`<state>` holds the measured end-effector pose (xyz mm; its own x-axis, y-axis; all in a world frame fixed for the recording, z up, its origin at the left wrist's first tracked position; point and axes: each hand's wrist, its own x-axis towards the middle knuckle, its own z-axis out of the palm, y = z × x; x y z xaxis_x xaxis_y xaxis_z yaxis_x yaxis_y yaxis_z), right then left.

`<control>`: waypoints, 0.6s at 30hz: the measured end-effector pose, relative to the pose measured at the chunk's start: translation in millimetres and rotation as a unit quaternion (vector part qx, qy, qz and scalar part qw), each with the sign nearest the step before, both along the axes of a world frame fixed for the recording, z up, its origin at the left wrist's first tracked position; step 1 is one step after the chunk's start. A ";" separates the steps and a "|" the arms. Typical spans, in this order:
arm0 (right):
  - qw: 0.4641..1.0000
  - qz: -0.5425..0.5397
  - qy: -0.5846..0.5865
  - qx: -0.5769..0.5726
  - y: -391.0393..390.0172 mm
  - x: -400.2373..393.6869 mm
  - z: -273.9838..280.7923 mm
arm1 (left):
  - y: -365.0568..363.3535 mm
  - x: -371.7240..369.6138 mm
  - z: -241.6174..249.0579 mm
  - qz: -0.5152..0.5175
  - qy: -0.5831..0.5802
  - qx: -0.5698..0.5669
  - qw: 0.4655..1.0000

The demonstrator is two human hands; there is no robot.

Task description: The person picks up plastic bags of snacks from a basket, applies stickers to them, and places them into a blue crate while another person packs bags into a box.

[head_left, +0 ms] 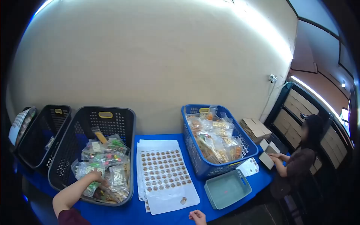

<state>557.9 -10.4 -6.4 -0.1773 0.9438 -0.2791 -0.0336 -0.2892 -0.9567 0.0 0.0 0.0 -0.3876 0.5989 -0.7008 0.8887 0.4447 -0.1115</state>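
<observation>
My left hand reaches into a dark grey basket, its fingers bent onto one of the clear plastic packets heaped there. Some packets hold pale pieces, others green, red or brown ones. At the table's front edge, my right hand has its thumb and fingers pinched together; anything between them is too small to make out. Just beyond it lies a stack of white sheets with rows of round stickers. One sticker sits alone low on the top sheet.
Right of the sheets stands a blue basket full of packets, with a green-grey tray before it. Another dark basket is at far left. A co-worker handles a carton beside stacked flat cardboard.
</observation>
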 end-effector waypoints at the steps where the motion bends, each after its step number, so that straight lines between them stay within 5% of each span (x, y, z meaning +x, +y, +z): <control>1: 0.999 -0.025 0.027 0.006 -16.1 -7.2 12.2 | -8.7 9.8 24.0 -0.008 -0.023 0.063 0.998; 5: 0.991 -0.100 0.064 0.059 -7.2 1.5 16.2 | -3.1 23.5 8.1 -0.078 -0.060 0.155 0.983; 10: 0.982 -0.146 0.115 0.032 9.0 4.2 9.3 | -16.2 31.8 36.8 -0.043 -0.049 0.038 0.997; 12: 0.974 -0.166 0.155 0.012 14.1 -2.4 21.5 | -15.8 2.6 -13.4 -0.090 -0.006 0.077 0.993; 15: 0.962 -0.180 0.204 0.007 13.8 -17.2 32.9 | -12.0 -5.7 -32.7 -0.080 0.016 0.117 0.990; 18: 0.964 -0.160 0.212 -0.007 6.8 -29.7 28.2 | -1.4 10.2 7.0 0.017 0.008 0.199 0.980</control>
